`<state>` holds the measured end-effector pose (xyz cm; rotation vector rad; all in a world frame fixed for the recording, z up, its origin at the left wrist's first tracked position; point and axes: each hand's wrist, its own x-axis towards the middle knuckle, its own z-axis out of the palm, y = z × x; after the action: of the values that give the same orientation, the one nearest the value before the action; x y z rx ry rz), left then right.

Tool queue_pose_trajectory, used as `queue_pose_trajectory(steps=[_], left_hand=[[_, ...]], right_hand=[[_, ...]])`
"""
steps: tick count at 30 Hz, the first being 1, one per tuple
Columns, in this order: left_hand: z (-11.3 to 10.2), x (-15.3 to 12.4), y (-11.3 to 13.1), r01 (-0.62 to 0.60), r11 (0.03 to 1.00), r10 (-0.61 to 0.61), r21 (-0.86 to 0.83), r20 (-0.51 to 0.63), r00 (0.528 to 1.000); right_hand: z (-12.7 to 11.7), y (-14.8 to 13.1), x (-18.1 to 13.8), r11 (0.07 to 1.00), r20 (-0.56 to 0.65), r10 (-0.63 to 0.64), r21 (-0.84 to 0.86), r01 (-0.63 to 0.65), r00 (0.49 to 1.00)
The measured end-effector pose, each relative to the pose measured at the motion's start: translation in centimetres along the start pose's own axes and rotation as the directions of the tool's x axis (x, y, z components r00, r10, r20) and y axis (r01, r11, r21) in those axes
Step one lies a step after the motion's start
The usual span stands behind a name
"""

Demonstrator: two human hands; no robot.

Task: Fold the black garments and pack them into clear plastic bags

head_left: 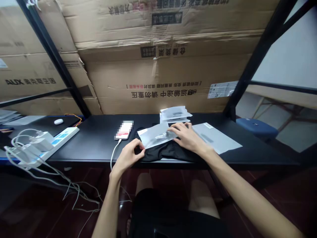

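Observation:
A translucent plastic bag (155, 135) with a small white label at its upper left corner lies before me, slightly tilted, over a crumpled black cloth (162, 152). My left hand (131, 153) is closed, thumb and forefinger pinching the bag's lower left corner. Over its right end rests my right hand (185, 135), fingers apart and curved, fingertips touching the plastic. Something dark shows faintly near those fingertips; I cannot make out what. A larger translucent bag (220, 140) lies flat to the right, partly behind my right wrist. Behind the hands sits a small stack of similar bags (174, 113).
A phone (124, 130) with a white cable lies left on the black table (99, 145). Further left are a power strip (60, 138) with chargers and an earbud case (58, 121). Cardboard (158, 72) stands behind, between black posts. A blue stool (257, 127) is at right.

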<state>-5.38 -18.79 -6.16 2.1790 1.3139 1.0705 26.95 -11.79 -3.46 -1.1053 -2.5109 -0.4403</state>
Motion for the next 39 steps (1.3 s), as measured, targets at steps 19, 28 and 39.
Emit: queue_pose_trajectory(steps=[19, 28, 39], left_hand=[[0.4, -0.1, -0.1, -0.022, 0.991, 0.036, 0.131, -0.100, 0.994], [1.1, 0.2, -0.8, -0.079, 0.932, 0.058, 0.353, 0.070, 0.996], [0.9, 0.3, -0.2, -0.084, 0.923, 0.055, 0.375, 0.087, 0.995]], right_hand=[[0.8, 0.1, 4.8, 0.986, -0.155, 0.004, 0.168, 0.022, 0.988], [0.0, 7.4, 6.2, 0.977, -0.243, 0.201, -0.021, -0.212, 0.949], [5.1, 11.8, 9.1, 0.949, -0.113, 0.220, -0.204, -0.240, 0.969]])
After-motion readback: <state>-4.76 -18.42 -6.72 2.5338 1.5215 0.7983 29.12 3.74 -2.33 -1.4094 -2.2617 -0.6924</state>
